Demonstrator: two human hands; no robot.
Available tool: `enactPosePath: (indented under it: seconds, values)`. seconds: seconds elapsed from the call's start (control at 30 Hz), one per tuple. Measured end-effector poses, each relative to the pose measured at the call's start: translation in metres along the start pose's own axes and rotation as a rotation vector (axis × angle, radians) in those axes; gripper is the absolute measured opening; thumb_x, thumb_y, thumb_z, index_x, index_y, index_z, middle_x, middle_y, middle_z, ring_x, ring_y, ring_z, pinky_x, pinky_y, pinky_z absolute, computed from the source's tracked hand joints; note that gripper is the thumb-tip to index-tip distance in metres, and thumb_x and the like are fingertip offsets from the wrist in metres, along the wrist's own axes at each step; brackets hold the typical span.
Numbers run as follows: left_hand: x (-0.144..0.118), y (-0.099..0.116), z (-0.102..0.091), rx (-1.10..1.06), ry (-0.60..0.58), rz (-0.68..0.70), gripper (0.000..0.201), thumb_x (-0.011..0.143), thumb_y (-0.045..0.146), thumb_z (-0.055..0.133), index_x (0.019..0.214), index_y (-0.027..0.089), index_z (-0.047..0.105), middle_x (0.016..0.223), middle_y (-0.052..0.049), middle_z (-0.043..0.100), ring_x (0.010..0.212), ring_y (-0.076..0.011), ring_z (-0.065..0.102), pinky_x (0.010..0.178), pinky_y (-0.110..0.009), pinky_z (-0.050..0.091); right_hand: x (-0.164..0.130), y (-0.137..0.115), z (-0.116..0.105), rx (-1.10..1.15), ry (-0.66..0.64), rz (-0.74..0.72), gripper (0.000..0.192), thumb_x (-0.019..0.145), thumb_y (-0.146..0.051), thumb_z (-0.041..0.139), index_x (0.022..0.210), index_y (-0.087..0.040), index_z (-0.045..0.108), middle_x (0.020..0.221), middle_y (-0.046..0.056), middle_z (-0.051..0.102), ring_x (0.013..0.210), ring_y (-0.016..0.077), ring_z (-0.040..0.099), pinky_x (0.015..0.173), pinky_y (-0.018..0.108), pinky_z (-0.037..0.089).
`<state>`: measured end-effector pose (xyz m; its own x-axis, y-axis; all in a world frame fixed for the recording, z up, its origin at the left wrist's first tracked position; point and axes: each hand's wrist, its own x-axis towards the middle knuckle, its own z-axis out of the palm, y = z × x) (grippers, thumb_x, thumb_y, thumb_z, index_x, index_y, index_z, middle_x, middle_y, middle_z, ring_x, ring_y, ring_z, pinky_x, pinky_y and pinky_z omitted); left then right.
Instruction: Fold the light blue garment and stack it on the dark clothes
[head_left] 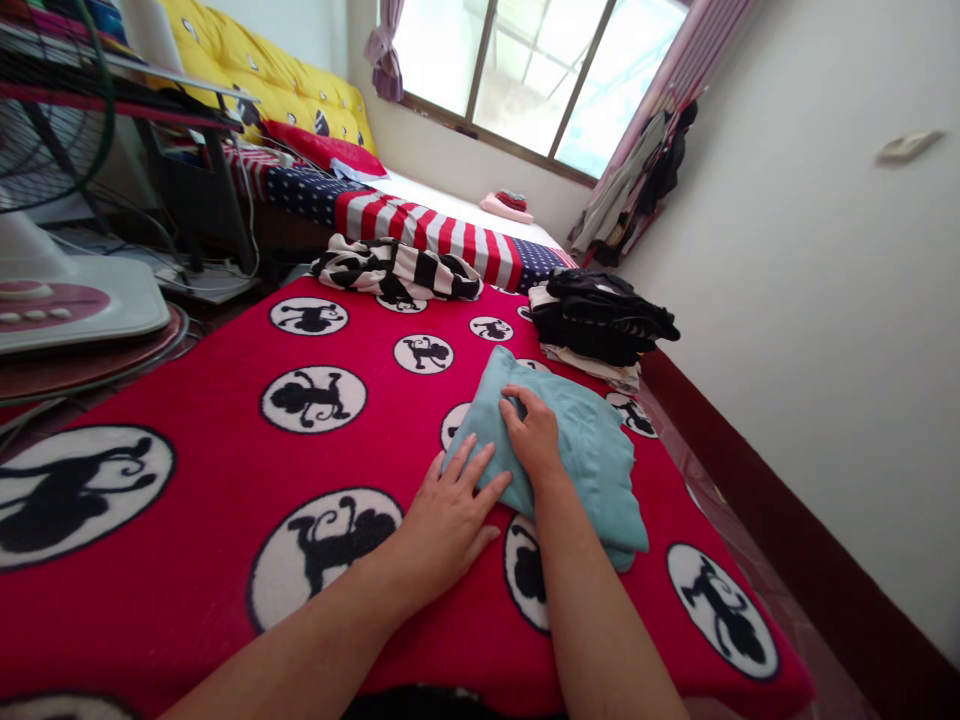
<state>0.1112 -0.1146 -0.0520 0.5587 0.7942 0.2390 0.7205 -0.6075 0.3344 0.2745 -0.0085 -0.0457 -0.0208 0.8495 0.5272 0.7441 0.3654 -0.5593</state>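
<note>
A folded light-blue garment (589, 440) lies on the red blanket (210, 420), slanting toward the right. At its near left edge rests my left hand (450, 520), palm down with the fingers spread; the fingertips touch the cloth. My right hand (532, 435) lies on top of the garment. Its thumb and index finger are slightly bent and a little apart, while the other fingers are mostly hidden. Neither hand appears to grip the fabric.
Beyond the garment stands a stack of dark folded clothes (600, 315). A crumpled black-and-white garment (397, 268) lies at the blanket's far edge. To the left is a fan (67, 300); a white wall (825, 300) rises on the right. Behind is another bed (442, 230).
</note>
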Motion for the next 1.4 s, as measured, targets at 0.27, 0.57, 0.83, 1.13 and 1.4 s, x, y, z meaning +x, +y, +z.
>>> enactPosePath:
  seconds: [0.27,0.57,0.83,1.13,1.4]
  values:
    - [0.0005,0.001,-0.0019,-0.008,-0.019,-0.01,0.054,0.088,0.039,0.057,0.139,0.027,0.045,0.155,-0.01,0.029,0.145,-0.0339,0.018,0.111,-0.056,0.027,-0.0001,-0.0002,0.0003,0.003,0.001,0.002,0.021,0.085,-0.026,0.053,0.099,-0.019,0.067,0.111,0.009,0.07,0.108,0.0226,0.062,0.098,0.038,0.044]
    - [-0.0002,0.0009,-0.0018,-0.007,-0.011,-0.005,0.055,0.087,0.039,0.057,0.139,0.027,0.044,0.155,-0.011,0.03,0.145,-0.0342,0.019,0.11,-0.056,0.028,0.0002,0.0,-0.0002,-0.001,-0.004,0.003,0.021,0.085,-0.027,0.053,0.099,-0.021,0.067,0.112,0.008,0.069,0.109,0.0227,0.061,0.099,0.038,0.044]
    - [0.0002,0.0009,-0.0006,-0.001,0.0,-0.005,0.054,0.087,0.039,0.058,0.139,0.028,0.045,0.155,-0.011,0.03,0.144,-0.0343,0.019,0.11,-0.057,0.028,0.0,0.0001,0.0002,0.009,0.001,0.004,0.021,0.085,-0.027,0.053,0.099,-0.021,0.067,0.111,0.008,0.07,0.108,0.0223,0.061,0.099,0.038,0.044]
    - [0.0002,0.001,-0.0014,-0.003,-0.004,-0.005,0.054,0.087,0.039,0.058,0.139,0.028,0.045,0.155,-0.01,0.031,0.144,-0.034,0.019,0.11,-0.056,0.028,-0.0002,-0.0002,0.0,0.004,0.001,0.002,0.02,0.085,-0.027,0.053,0.098,-0.021,0.066,0.11,0.007,0.07,0.107,0.022,0.061,0.098,0.038,0.044]
    - [-0.0006,0.0016,-0.0015,0.001,-0.015,-0.011,0.055,0.088,0.038,0.057,0.14,0.028,0.044,0.155,-0.01,0.029,0.145,-0.0338,0.018,0.111,-0.056,0.027,-0.0004,0.0002,-0.0005,-0.006,0.001,-0.012,0.021,0.085,-0.027,0.052,0.099,-0.021,0.066,0.108,0.007,0.07,0.105,0.0225,0.062,0.097,0.038,0.044]
